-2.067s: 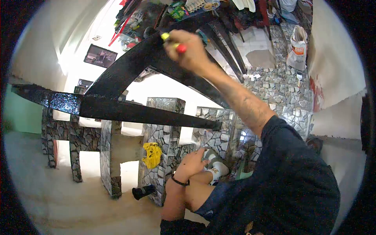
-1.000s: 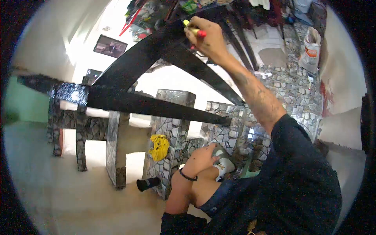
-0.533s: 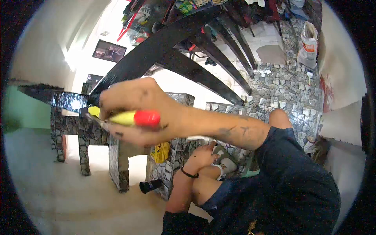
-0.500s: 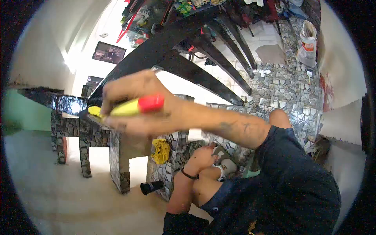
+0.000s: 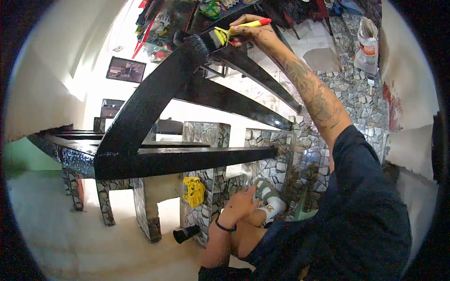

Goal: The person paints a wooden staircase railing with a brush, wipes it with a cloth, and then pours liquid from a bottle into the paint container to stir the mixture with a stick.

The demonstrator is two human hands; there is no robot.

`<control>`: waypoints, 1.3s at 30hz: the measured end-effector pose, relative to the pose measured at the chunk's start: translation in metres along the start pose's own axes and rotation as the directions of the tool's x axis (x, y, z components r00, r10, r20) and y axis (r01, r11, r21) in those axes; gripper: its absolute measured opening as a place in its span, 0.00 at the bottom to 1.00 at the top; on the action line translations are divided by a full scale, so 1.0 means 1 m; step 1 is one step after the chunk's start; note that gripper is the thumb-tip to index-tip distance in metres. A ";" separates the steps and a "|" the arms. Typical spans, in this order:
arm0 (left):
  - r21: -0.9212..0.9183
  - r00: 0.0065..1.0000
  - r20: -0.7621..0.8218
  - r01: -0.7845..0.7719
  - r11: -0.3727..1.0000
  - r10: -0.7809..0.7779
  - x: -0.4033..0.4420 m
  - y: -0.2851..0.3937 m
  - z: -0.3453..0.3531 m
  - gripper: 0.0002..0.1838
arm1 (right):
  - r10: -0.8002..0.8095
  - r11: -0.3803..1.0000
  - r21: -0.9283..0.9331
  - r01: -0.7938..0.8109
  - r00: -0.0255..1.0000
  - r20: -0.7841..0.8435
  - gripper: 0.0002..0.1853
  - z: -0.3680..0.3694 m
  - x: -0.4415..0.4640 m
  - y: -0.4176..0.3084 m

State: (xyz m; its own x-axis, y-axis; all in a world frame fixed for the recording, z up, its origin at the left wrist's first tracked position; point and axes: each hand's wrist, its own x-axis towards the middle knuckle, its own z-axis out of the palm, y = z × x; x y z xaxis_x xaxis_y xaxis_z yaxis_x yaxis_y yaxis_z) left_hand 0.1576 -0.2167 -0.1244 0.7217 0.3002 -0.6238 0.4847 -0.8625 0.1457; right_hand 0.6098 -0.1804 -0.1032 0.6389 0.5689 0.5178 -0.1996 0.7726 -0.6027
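Note:
My right hand (image 5: pixel 255 33), at the top middle, grips a paintbrush (image 5: pixel 246 25) by its yellow, red-tipped handle. The brush head, dark with paint, meets the upper end of a thick, curved black beam (image 5: pixel 150 96). Black marks dot the fingers. Lower down, my left hand (image 5: pixel 238 206), with a dark band at the wrist, lies by my bent knee with its fingers stretched out, holding nothing. Left of it, a crumpled yellow cloth-like thing (image 5: pixel 193 191) hangs on a stone-patterned post, above a black cylindrical container (image 5: pixel 186 233).
Several black slats run from the beam, the nearest slat (image 5: pixel 201 159) crossing in front of me. Stone-patterned flooring (image 5: pixel 342 100) spreads to the right, with a white sack (image 5: pixel 367 47) by the wall and a small brush (image 5: pixel 371 85) below it. Clothes and other items crowd the top.
My right hand has carried the paintbrush up and right, from the beam's lower left part to its upper end. My left hand stays near the knee, with its fingers now straighter.

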 end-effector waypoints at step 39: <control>-0.017 0.974 -0.161 -0.166 0.986 0.161 0.011 0.015 -0.011 0.26 | -0.095 0.995 0.042 0.092 0.992 0.085 0.10 0.119 -0.045 -0.038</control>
State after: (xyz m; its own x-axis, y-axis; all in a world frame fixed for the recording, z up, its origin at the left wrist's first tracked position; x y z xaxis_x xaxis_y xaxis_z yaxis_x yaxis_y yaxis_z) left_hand 0.1785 -0.2213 -0.1208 0.8604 0.2193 -0.4600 0.3668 -0.8932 0.2603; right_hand 0.4996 -0.2018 -0.0315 0.5893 0.5147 0.6227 -0.1713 0.8329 -0.5263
